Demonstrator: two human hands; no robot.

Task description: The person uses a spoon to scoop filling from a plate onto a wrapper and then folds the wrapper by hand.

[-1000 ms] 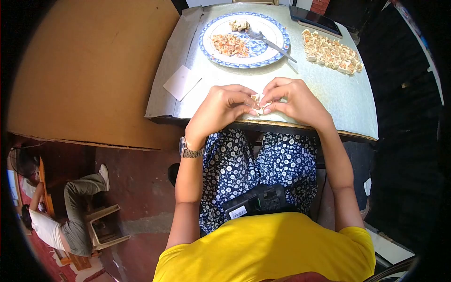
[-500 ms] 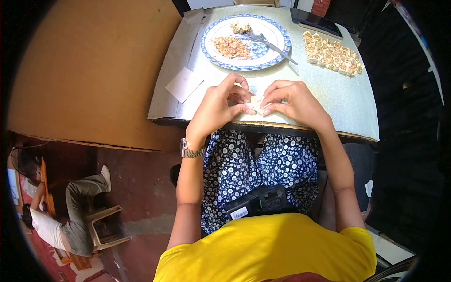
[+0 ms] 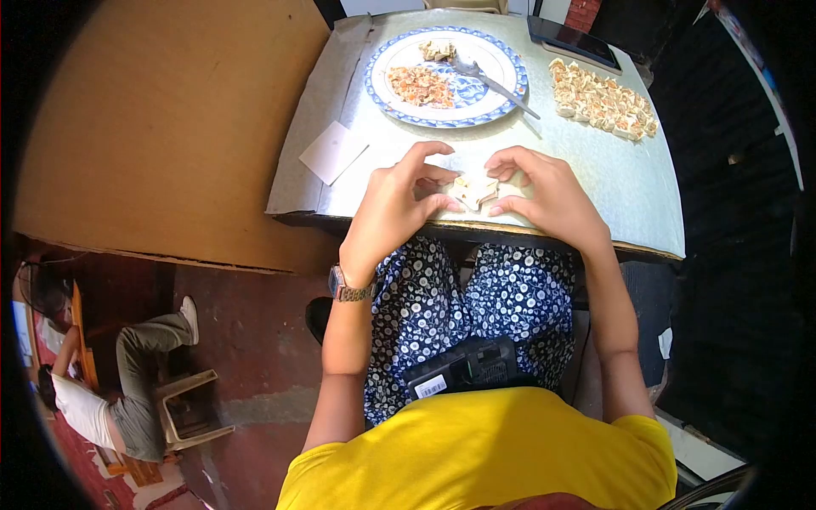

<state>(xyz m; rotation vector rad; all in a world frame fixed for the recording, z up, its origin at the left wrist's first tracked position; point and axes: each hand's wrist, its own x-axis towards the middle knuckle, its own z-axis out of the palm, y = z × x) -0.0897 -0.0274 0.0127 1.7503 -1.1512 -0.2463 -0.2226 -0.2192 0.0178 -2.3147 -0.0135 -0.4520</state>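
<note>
A small folded dumpling (image 3: 473, 193) in a pale wrapper sits near the table's front edge, between my two hands. My left hand (image 3: 406, 189) curves around its left side, fingers apart, with the thumb tip at or very near the wrapper. My right hand (image 3: 544, 194) is on the other side, thumb and fingers spread, with a small gap to the dumpling. Beyond them is an oval blue-and-white plate (image 3: 387, 106) bearing a chopped orange-flecked filling (image 3: 420, 87), a second clump of food (image 3: 439, 51) and a spoon (image 3: 497, 85).
Rows of dumplings (image 3: 603, 100) stand at the right, with a dark phone or tablet (image 3: 574, 41) behind them. A square wrapper (image 3: 333, 153) lies at the left. A brown board (image 3: 161, 127) borders the table's left side. A person (image 3: 110, 399) sits at lower left.
Both hands have loosened from the dumpling and moved apart; my right fingers have come off it. The dumpling's folded shape now shows on the table.
</note>
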